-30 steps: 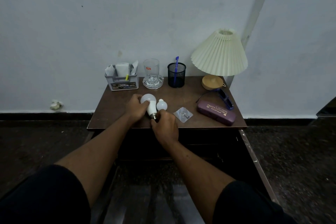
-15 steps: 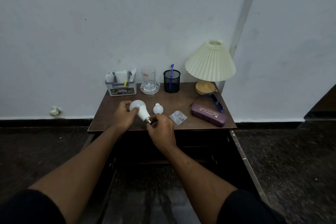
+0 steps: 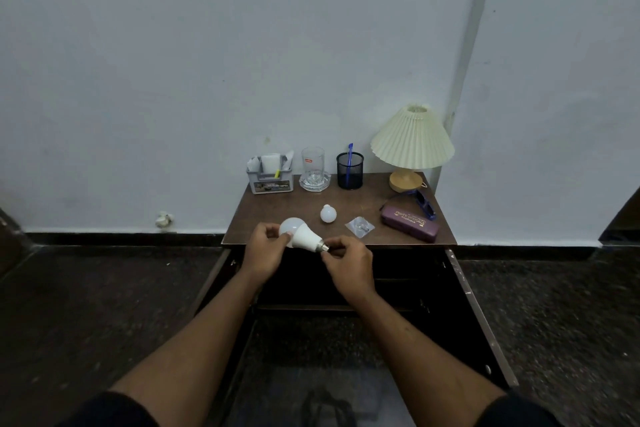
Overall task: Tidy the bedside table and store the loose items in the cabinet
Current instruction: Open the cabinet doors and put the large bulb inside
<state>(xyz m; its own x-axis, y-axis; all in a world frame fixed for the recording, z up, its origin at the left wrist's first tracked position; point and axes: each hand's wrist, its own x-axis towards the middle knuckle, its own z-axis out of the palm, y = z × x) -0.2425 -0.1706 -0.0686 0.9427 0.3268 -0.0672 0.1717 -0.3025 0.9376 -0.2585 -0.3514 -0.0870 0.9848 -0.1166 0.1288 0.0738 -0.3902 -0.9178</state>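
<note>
Head view: just below the middle of the frame, both hands hold a large white bulb (image 3: 300, 236) over the front edge of the brown bedside table (image 3: 273, 211). The left hand (image 3: 265, 253) curls round the bulb's round end. The right hand (image 3: 349, 265) pinches its metal base between thumb and fingertips. The bulb lies tilted, base pointing lower right.

On the tabletop right of the hands lie a small white bulb (image 3: 328, 213), a clear packet (image 3: 360, 227), and a purple case (image 3: 410, 222) with blue glasses (image 3: 425, 204) just behind it. Along the back edge, left to right, stand a grey box of papers (image 3: 270, 178), a drinking glass (image 3: 312, 163) on a glass dish, a black mesh cup (image 3: 349, 172) holding a blue pen, and a lamp (image 3: 412, 144) with a pleated cream shade.

Below the tabletop, the cabinet (image 3: 346, 288) is dark inside, with its door (image 3: 474, 315) swung open at lower right.
</note>
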